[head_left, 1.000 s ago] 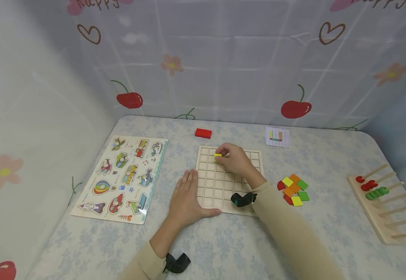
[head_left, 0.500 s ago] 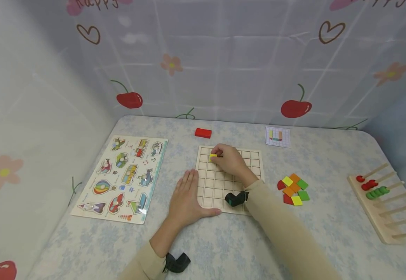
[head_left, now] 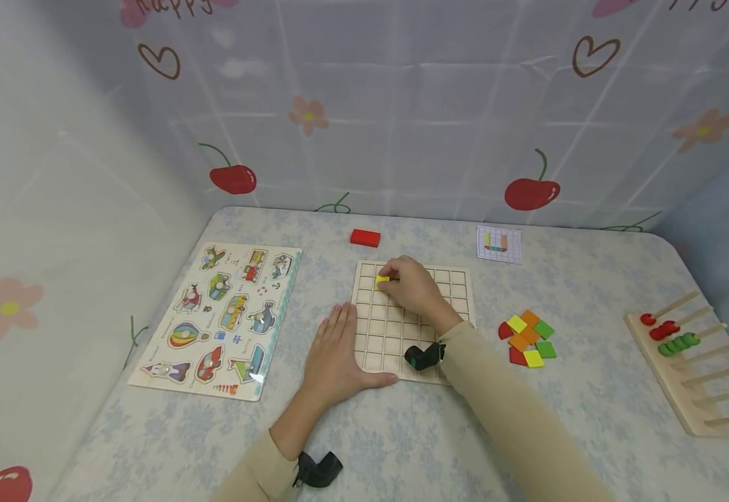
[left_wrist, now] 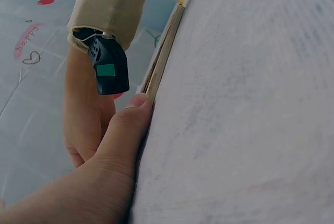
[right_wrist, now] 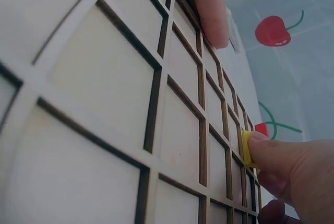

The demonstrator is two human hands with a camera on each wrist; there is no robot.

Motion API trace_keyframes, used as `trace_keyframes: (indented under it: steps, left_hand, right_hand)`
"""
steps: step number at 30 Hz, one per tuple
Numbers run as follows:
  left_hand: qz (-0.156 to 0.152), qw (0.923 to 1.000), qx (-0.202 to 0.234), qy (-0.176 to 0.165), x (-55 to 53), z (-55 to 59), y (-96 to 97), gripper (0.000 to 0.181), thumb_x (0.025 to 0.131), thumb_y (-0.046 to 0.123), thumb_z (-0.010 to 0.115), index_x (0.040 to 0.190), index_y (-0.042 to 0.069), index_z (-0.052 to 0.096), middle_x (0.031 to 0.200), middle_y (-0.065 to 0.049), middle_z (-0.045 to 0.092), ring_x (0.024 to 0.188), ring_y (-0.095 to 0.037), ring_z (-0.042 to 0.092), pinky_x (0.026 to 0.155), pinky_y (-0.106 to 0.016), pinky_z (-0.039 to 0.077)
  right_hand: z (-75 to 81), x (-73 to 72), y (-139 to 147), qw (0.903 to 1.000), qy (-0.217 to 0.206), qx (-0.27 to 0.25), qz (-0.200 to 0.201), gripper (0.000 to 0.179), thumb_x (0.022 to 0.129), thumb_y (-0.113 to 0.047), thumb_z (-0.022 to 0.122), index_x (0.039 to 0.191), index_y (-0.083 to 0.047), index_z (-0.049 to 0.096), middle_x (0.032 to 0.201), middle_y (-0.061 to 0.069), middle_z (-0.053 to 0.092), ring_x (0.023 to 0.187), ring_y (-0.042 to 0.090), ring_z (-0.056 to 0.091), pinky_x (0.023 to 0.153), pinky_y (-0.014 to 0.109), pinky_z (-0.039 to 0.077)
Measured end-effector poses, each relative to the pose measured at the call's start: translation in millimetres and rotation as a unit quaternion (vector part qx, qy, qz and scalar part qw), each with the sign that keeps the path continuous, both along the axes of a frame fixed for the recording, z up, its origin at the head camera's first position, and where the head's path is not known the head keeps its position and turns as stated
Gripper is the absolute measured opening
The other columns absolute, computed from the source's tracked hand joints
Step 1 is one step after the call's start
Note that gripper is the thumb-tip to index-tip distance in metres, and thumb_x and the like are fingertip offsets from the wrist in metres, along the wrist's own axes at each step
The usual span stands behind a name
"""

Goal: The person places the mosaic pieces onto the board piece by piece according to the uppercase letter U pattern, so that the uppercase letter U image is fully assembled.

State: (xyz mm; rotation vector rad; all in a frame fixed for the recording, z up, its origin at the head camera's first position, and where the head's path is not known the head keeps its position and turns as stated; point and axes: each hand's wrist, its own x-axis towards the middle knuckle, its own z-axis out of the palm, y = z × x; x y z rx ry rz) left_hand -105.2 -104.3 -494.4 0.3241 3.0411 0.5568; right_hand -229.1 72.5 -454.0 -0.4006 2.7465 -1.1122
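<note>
A yellow square tile (head_left: 382,279) is pinched between thumb and fingers of my right hand (head_left: 413,284), at the far left part of a wooden grid board (head_left: 378,343). In the right wrist view the yellow tile (right_wrist: 247,147) meets the grid's surface, partly covered by the thumb. My left hand (head_left: 333,359) lies with straight fingers along the board's left edge, its thumb at the front edge. The left wrist view shows the left thumb (left_wrist: 125,130) against the board's side (left_wrist: 162,59).
Loose red, yellow, orange and green tiles (head_left: 527,339) lie right of the board. Behind it are a red block (head_left: 365,238) and a pattern card (head_left: 499,245). A picture puzzle (head_left: 220,321) lies left; a wooden peg rack with beads (head_left: 668,376) stands right.
My right hand has shifted slightly left with the yellow tile, then stayed nearly still over the same part of the grid. The left hand has not moved.
</note>
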Motion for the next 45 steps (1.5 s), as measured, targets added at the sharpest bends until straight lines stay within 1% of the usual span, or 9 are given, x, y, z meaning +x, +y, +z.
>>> trace_keyframes:
  steps: [16,23,27,30,33,37,41,44,45]
  left_hand:
    - [-0.003,1.0,0.007,0.005,-1.0,-1.3,2.7,0.145,0.057,0.097,0.054,0.16,0.006,0.01,0.168,-0.008,0.013,0.156,-0.023,0.007,0.127,-0.042,0.012]
    - [-0.002,1.0,0.006,0.003,-1.3,-1.5,4.1,0.145,0.057,0.097,0.055,0.16,0.006,0.01,0.168,-0.008,0.013,0.156,-0.023,0.007,0.127,-0.043,0.012]
    - [-0.001,1.0,0.002,-0.001,-0.9,-0.7,4.3,0.145,0.057,0.097,0.056,0.16,0.006,0.01,0.168,-0.008,0.012,0.156,-0.023,0.007,0.127,-0.043,0.011]
    - [0.001,1.0,-0.001,-0.004,-0.5,0.9,4.4,0.145,0.057,0.095,0.058,0.16,0.006,0.01,0.168,-0.008,0.012,0.156,-0.023,0.007,0.127,-0.042,0.012]
    - [0.002,1.0,-0.003,-0.004,-0.1,2.2,4.4,0.144,0.058,0.094,0.059,0.16,0.006,0.01,0.168,-0.008,0.012,0.156,-0.023,0.007,0.126,-0.043,0.012]
    - [0.003,1.0,0.0,-0.007,0.3,2.7,4.1,0.143,0.059,0.093,0.06,0.16,0.006,0.009,0.168,-0.008,0.012,0.156,-0.023,0.007,0.127,-0.043,0.012]
    - [0.006,0.9999,0.008,-0.01,1.0,2.5,3.6,0.142,0.059,0.091,0.062,0.16,0.006,0.009,0.168,-0.007,0.012,0.157,-0.023,0.006,0.127,-0.043,0.011]
    - [0.007,0.9998,0.012,-0.012,1.4,2.7,3.4,0.142,0.059,0.09,0.064,0.16,0.006,0.01,0.168,-0.007,0.011,0.157,-0.023,0.005,0.127,-0.043,0.011]
    - [0.007,0.9998,0.014,-0.012,1.4,2.7,3.3,0.142,0.059,0.09,0.064,0.16,0.006,0.01,0.168,-0.007,0.011,0.157,-0.023,0.005,0.127,-0.043,0.01]
  right_hand:
    - [3.4,1.9,2,0.9996,-0.001,0.027,0.001,0.022,0.093,-0.026,0.071,0.11,-0.013,0.072,0.111,0.003,0.062,0.104,0.022,0.061,0.092,0.039,0.052]
    - [5.2,3.2,8,0.9984,-0.002,0.051,0.022,0.025,0.093,-0.022,0.071,0.114,-0.011,0.073,0.11,0.004,0.063,0.1,0.021,0.061,0.09,0.038,0.053]
    - [5.6,6.5,15,0.9983,-0.003,0.048,0.031,0.03,0.093,-0.024,0.071,0.121,-0.013,0.07,0.108,0.002,0.064,0.101,0.02,0.06,0.091,0.038,0.052]
    - [9.1,11.9,23,0.9988,0.0,0.031,0.039,0.032,0.094,-0.026,0.069,0.124,-0.014,0.069,0.107,0.001,0.066,0.098,0.018,0.06,0.09,0.038,0.051]
    - [15.3,18.5,35,0.9989,0.002,0.005,0.047,0.03,0.095,-0.026,0.067,0.122,-0.014,0.069,0.105,0.001,0.067,0.085,0.019,0.059,0.081,0.037,0.051]
    - [23.5,27.2,56,0.9982,0.005,-0.019,0.057,0.028,0.095,-0.026,0.068,0.12,-0.013,0.07,0.103,0.001,0.067,0.071,0.019,0.054,0.067,0.033,0.048]
    - [29.1,35.6,81,0.998,0.021,-0.014,0.057,0.029,0.094,-0.025,0.07,0.119,-0.011,0.07,0.102,0.002,0.066,0.073,0.019,0.051,0.065,0.03,0.046]
    - [31.6,42.3,101,0.9986,0.031,-0.002,0.043,0.028,0.094,-0.025,0.07,0.118,-0.011,0.07,0.101,0.002,0.065,0.076,0.02,0.049,0.064,0.029,0.044]
    - [32.4,44.8,108,0.9989,0.03,0.003,0.036,0.028,0.094,-0.024,0.07,0.118,-0.011,0.07,0.102,0.003,0.064,0.075,0.02,0.048,0.061,0.029,0.044]
